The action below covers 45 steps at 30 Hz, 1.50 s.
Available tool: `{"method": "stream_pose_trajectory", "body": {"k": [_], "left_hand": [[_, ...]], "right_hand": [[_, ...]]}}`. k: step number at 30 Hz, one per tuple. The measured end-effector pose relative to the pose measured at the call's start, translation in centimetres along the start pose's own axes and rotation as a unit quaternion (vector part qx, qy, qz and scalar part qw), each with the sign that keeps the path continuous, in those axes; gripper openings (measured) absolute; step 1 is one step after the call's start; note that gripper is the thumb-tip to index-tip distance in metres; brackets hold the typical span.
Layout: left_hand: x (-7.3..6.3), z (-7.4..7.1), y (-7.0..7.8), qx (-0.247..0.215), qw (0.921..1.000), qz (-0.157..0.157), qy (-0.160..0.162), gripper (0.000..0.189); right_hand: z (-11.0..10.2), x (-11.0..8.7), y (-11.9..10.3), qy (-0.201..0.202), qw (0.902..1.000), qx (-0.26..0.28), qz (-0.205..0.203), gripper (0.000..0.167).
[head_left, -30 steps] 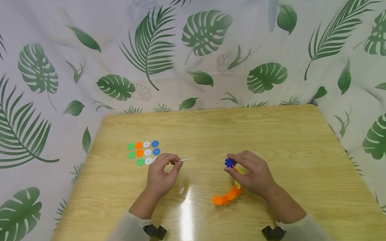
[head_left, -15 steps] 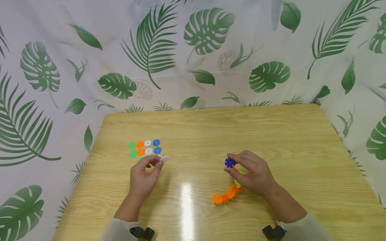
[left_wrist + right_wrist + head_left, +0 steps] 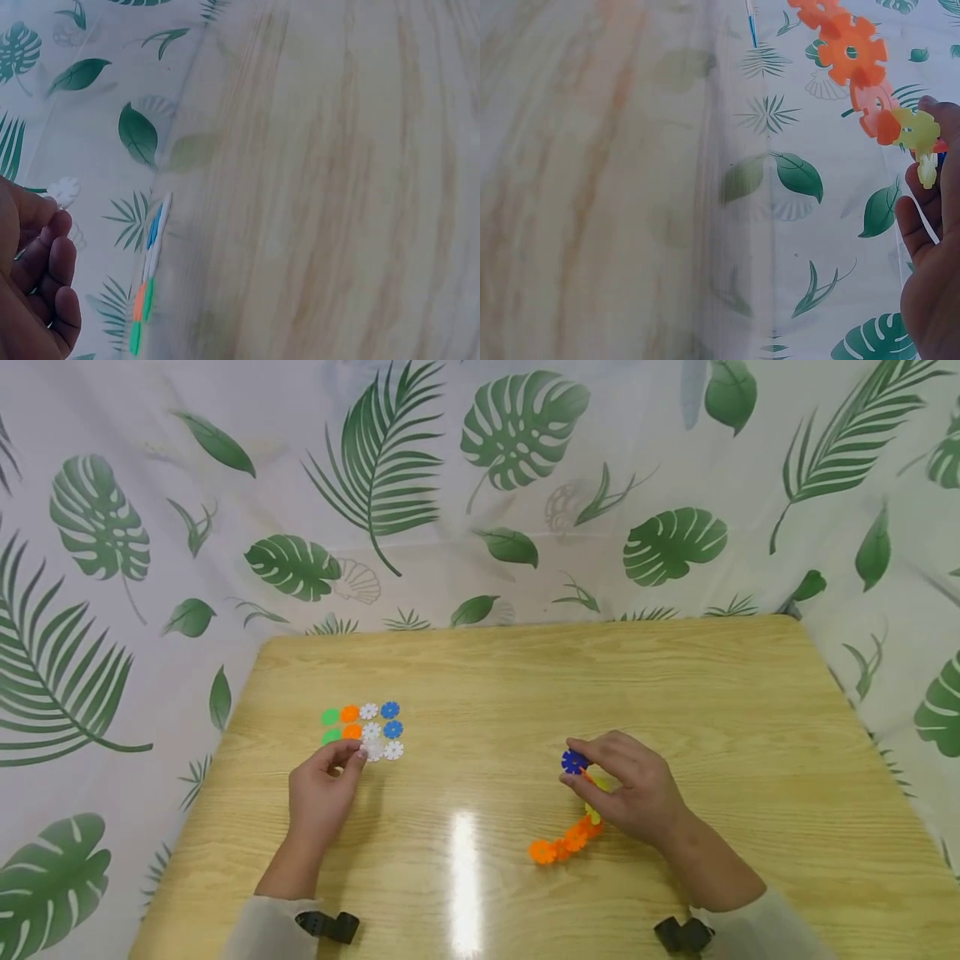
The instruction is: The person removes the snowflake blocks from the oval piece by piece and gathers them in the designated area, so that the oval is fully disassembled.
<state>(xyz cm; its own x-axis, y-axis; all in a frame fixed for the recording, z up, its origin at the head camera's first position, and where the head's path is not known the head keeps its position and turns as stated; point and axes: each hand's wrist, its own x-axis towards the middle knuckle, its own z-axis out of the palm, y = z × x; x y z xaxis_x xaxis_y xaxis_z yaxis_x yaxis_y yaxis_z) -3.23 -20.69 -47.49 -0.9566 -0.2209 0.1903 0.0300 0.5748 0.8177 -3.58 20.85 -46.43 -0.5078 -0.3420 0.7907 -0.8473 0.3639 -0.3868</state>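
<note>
In the head view my left hand (image 3: 322,793) pinches a white notched snowflake disc (image 3: 65,190) between thumb and index finger. That disc overlaps the near row of the laid-out discs there, close to a loose white disc (image 3: 393,750). My right hand (image 3: 633,789) grips a dark blue snowflake disc (image 3: 574,762) by its edge. From it hangs a curved chain of interlocked discs, first yellow (image 3: 915,129) ones and then orange ones (image 3: 576,837) reaching toward the left. Part of the chain is hidden behind the right hand's thumb.
Loose discs lie in rows on the wooden table (image 3: 487,693): green (image 3: 331,717), orange (image 3: 350,714), white (image 3: 368,712) and blue (image 3: 390,710). My left hand covers part of the nearest row. A leaf-print cloth (image 3: 420,593) hangs behind and beside the table.
My left hand has moved left with the white disc, from mid-table to the laid-out discs. The right hand and its chain have stayed in nearly the same place.
</note>
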Motion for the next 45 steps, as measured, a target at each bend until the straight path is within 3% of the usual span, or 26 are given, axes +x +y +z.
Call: {"method": "stream_pose_trajectory", "body": {"k": [6, 11, 18, 25, 37, 45], "left_hand": [[0.9, -1.3, -1.4, 0.036, 0.9976, -0.059, -0.006, 0.016], [1.6, -2.3, -2.9, 0.072, 0.9905, -0.116, -0.01, 0.022], [2.0, -3.2, -3.9, 0.104, 0.9831, -0.15, -0.008, 0.026], [2.3, -3.6, -4.4, 0.132, 0.9789, -0.155, -0.022, 0.028], [3.0, -3.7, -4.7, 0.17, 0.9755, -0.137, -0.027, 0.03], [2.9, -3.8, -4.9, 0.171, 0.9739, -0.146, -0.031, 0.031]], "right_hand": [[-0.1, 0.1, 0.0, -0.004, 0.9999, -0.007, 0.006, 0.042], [0.1, 0.2, 0.1, -0.002, 1.0, -0.003, 0.005, 0.043], [0.0, 0.4, -0.1, -0.005, 0.9999, -0.008, 0.007, 0.044], [0.0, 0.4, -0.3, -0.012, 0.9998, 0.008, 0.011, 0.042], [0.1, 0.2, -0.5, -0.015, 0.9997, 0.013, 0.013, 0.041], [0.3, 0.3, -0.6, -0.018, 0.9996, 0.012, 0.016, 0.041]]}}
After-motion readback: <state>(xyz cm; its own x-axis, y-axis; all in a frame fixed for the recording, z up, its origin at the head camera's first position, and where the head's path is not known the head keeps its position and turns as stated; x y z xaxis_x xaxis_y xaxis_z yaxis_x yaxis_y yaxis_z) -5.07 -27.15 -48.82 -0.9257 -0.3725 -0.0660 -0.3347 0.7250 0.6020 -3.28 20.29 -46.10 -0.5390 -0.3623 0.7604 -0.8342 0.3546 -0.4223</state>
